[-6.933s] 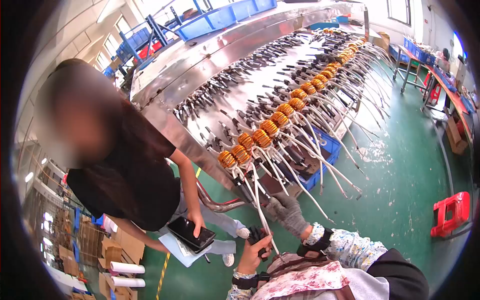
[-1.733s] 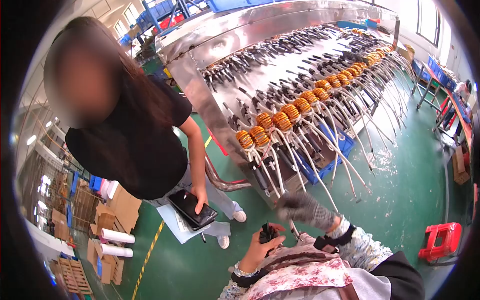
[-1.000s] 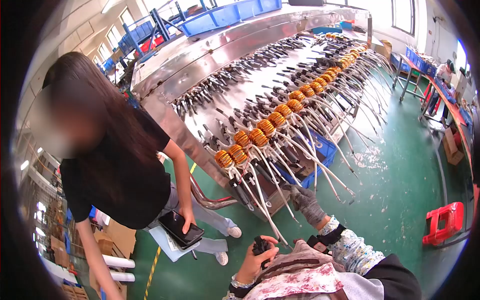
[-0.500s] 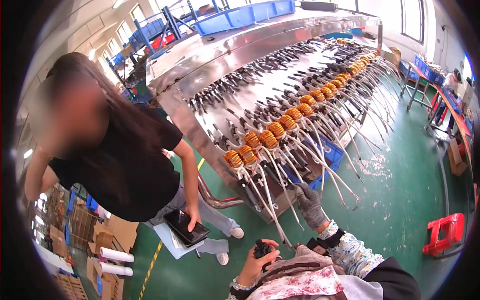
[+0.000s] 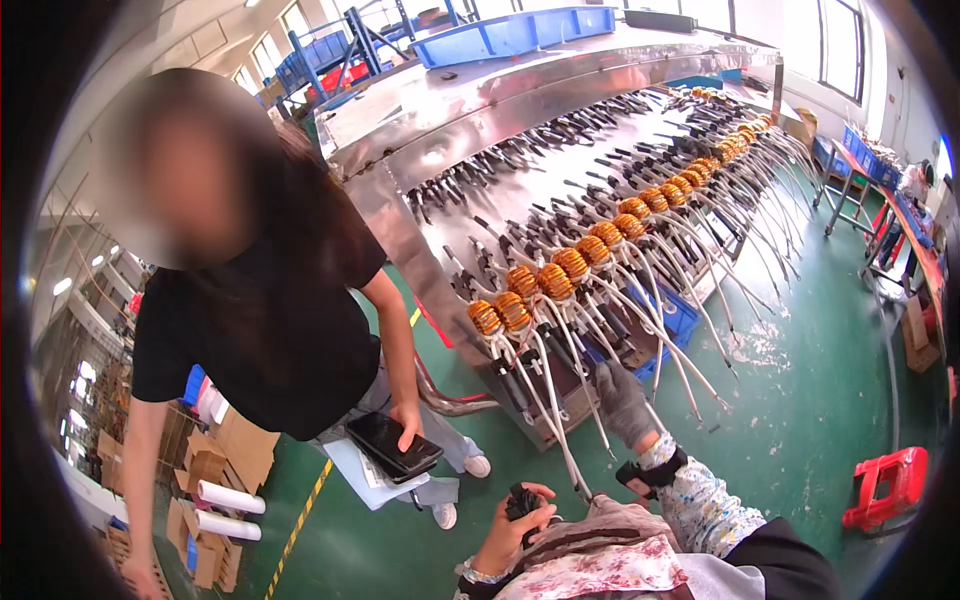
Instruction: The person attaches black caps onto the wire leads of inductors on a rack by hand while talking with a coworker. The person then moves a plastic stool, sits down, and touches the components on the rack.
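The left hand (image 5: 516, 531) clamps black pieces (image 5: 522, 502) in its grip; I cannot tell for the right hand (image 5: 624, 408).

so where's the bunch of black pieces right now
In the head view, the black pieces are in the bare left hand at bottom centre, just left of the white cables' lower ends.

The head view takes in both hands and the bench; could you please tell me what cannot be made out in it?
All in the head view:
- Dark pieces in the left hand: number and type, partly covered by its fingers.
- Gloved right hand: grip unclear, fingertips blurred among dark parts.
- Farthest coils: too small to count.
- Blue bin: contents, largely hidden by leads.
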The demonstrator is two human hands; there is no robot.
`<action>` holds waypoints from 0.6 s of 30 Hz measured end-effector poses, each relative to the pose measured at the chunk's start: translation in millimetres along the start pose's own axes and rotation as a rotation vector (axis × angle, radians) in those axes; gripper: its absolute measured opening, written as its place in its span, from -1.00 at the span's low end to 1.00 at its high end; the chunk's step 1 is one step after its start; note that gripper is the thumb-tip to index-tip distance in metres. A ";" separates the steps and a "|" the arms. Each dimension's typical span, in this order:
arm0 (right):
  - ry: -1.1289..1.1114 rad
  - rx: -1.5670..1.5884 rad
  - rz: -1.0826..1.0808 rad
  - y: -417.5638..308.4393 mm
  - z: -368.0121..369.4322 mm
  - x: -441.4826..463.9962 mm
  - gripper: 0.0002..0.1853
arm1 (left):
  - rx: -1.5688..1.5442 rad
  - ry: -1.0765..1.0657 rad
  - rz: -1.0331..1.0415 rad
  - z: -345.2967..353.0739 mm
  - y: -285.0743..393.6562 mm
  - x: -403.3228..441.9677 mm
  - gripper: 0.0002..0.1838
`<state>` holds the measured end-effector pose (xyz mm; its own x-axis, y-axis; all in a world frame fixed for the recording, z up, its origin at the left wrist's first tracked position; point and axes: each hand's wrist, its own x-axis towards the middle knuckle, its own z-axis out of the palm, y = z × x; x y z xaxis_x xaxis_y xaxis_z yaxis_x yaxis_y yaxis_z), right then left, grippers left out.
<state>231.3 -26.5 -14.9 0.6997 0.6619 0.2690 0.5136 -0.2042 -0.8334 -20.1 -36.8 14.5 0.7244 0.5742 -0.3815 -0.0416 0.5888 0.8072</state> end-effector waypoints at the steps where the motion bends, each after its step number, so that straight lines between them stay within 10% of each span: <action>1: 0.002 -0.004 0.005 6.2 1.3 6.9 -0.72 | -0.001 -0.004 -0.006 1.0 -0.4 0.9 -0.75; 4: -0.486 1.111 0.659 14.9 -2.3 24.1 -0.76 | 0.035 -0.046 -0.018 5.1 3.6 5.4 -0.74; 18: -0.367 1.373 0.852 15.2 2.6 26.7 -0.79 | -0.198 -0.181 0.069 8.4 15.7 10.3 -0.70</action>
<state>256.5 -10.0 -21.7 0.2829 0.8657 -0.4129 -0.8633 0.0423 -0.5028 -7.5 -26.4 27.0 0.8254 0.5165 -0.2277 -0.2162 0.6620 0.7177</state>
